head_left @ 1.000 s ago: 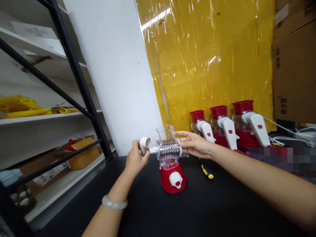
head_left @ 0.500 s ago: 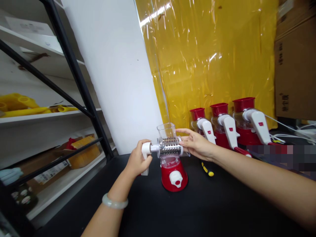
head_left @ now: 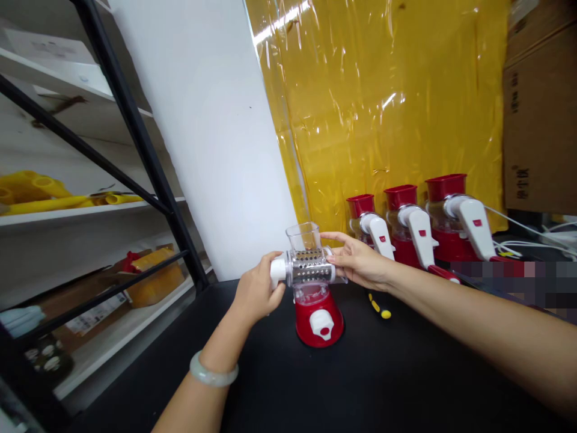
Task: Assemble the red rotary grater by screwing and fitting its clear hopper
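Observation:
A rotary grater (head_left: 320,319) with a red base and a clear hopper (head_left: 303,236) stands upright on the black table. Its perforated metal drum (head_left: 311,266) lies sideways inside the clear housing. My left hand (head_left: 256,287) is closed around the white crank handle (head_left: 277,270), which meets the left end of the drum; the handle's lower part is hidden by the hand. At the drum's right end, my right hand (head_left: 356,260) pinches the drum's rim with thumb and fingers, its index finger stretched toward the hopper.
Behind my right arm stand three assembled red and white graters (head_left: 408,225). A black and yellow tool handle (head_left: 379,305) lies on the table (head_left: 360,373). Black-framed shelves (head_left: 121,108) rise at left, a cardboard box (head_left: 538,132) at right, yellow plastic sheeting (head_left: 387,90) behind.
My left hand has pushed the crank handle rightward against the drum, so the white shaft that showed between them is now inside. My right hand stays at the drum's right end.

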`<state>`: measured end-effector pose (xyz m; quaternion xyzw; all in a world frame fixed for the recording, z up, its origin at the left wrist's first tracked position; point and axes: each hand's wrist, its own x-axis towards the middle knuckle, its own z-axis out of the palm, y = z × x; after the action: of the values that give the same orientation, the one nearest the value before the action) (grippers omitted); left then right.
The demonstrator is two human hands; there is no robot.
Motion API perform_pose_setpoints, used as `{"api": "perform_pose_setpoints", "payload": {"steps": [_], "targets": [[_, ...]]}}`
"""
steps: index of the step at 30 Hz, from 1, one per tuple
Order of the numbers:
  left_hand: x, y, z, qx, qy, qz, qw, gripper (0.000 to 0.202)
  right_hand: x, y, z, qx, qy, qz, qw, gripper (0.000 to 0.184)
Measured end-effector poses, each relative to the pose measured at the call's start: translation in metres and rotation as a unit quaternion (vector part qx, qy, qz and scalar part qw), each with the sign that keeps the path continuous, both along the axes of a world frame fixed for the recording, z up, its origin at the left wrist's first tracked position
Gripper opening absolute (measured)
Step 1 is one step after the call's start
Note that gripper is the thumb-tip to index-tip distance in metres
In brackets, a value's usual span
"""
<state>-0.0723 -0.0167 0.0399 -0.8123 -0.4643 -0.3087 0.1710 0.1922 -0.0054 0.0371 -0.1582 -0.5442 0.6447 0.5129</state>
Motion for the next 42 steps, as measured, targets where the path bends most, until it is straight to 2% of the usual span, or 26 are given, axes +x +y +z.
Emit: {"api": "perform_pose_setpoints", "payload": {"steps": [2, 4, 7, 10, 12, 17, 19, 23, 27, 30, 36, 42], "targets": [[0.002, 0.001, 0.0, -0.02, -0.036, -0.033, 0.999, 0.072, -0.001, 0.001, 0.0, -0.018, 0.001, -0.006, 1.0, 0.056], [0.004, 0.006, -0.003, -0.048, -0.1, -0.108, 0.988, 0.08, -0.003, 0.002, 0.0, -0.04, 0.001, -0.016, 0.999, 0.05], [0.007, 0.016, -0.01, -0.131, -0.217, -0.233, 0.939, 0.083, -0.006, 0.001, 0.0, -0.061, 0.007, -0.04, 0.997, 0.054], [0.007, 0.021, -0.014, -0.195, -0.295, -0.288, 0.89, 0.086, -0.008, 0.001, 0.001, -0.058, 0.015, -0.051, 0.997, 0.068], [0.006, 0.019, -0.013, -0.197, -0.292, -0.291, 0.889, 0.091, -0.008, 0.0, 0.003, -0.07, 0.012, -0.055, 0.996, 0.074], [0.002, 0.011, -0.005, -0.148, -0.181, -0.23, 0.945, 0.099, -0.006, -0.001, 0.009, -0.113, 0.002, -0.072, 0.991, 0.079], [0.001, 0.013, -0.004, -0.161, -0.186, -0.241, 0.939, 0.098, -0.006, -0.002, 0.01, -0.113, 0.003, -0.064, 0.991, 0.08], [0.002, 0.023, -0.008, -0.208, -0.261, -0.314, 0.889, 0.101, -0.007, -0.005, 0.012, -0.113, -0.011, -0.062, 0.992, 0.079], [0.005, 0.029, -0.012, -0.236, -0.306, -0.328, 0.862, 0.098, -0.007, -0.011, 0.017, -0.116, -0.04, -0.086, 0.989, 0.073], [0.008, 0.03, -0.013, -0.215, -0.304, -0.326, 0.869, 0.095, -0.005, -0.011, 0.019, -0.115, -0.047, -0.084, 0.989, 0.068], [0.007, 0.032, -0.012, -0.203, -0.248, -0.322, 0.891, 0.102, -0.005, -0.011, 0.019, -0.116, -0.042, -0.06, 0.991, 0.061], [0.004, 0.027, -0.005, -0.202, -0.188, -0.27, 0.922, 0.106, -0.001, -0.004, 0.016, -0.069, -0.074, -0.035, 0.994, 0.062]]}}
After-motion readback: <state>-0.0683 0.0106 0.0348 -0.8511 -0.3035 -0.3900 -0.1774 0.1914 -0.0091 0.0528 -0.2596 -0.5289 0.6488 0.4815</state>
